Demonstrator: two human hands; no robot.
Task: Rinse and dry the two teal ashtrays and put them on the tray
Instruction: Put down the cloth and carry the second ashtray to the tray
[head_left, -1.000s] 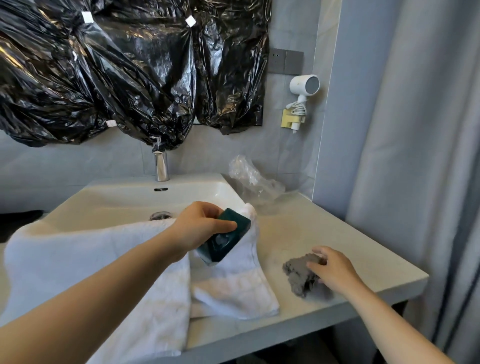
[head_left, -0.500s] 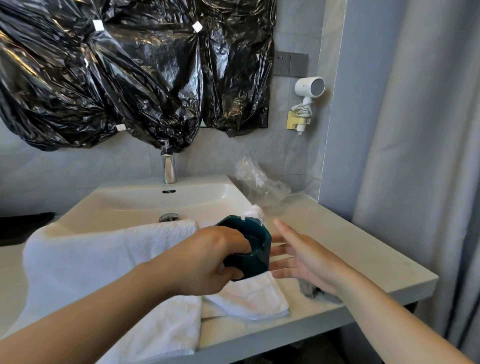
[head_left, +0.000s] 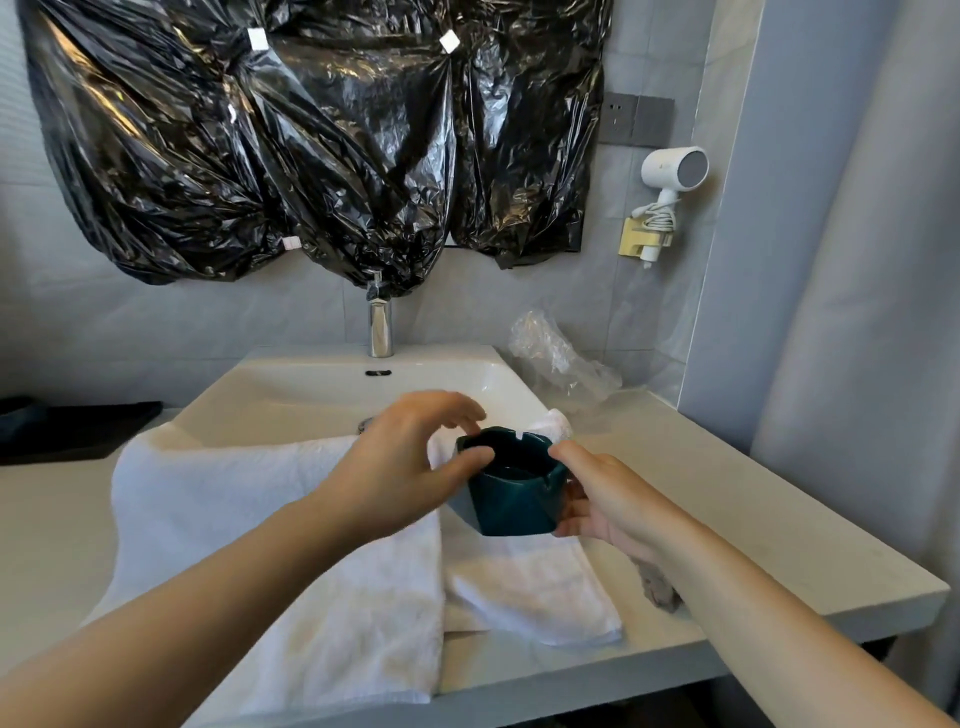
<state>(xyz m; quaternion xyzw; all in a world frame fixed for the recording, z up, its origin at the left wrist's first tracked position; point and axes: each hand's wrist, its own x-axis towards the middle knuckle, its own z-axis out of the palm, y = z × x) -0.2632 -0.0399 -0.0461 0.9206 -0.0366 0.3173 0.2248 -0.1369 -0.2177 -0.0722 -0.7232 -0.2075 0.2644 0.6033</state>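
One teal ashtray (head_left: 511, 493) is held upright in the air over the white towel (head_left: 260, 519) at the sink's front right corner. My right hand (head_left: 597, 493) grips it from the right, thumb on the rim and fingers under its side. My left hand (head_left: 410, 462) hovers at the ashtray's left with fingers spread and lifted, its thumb just at the rim. A dark tray (head_left: 78, 426) lies on the counter at the far left. No second ashtray can be made out clearly.
The white sink (head_left: 337, 395) with its chrome faucet (head_left: 379, 327) is behind the towel. A grey cloth (head_left: 660, 592) lies on the counter under my right forearm. Crumpled clear plastic (head_left: 561, 358) sits at the back right. A curtain hangs on the right.
My right hand let go of the grey cloth, came across and took hold of the ashtray. My left hand, which gripped the ashtray, has loosened its fingers.
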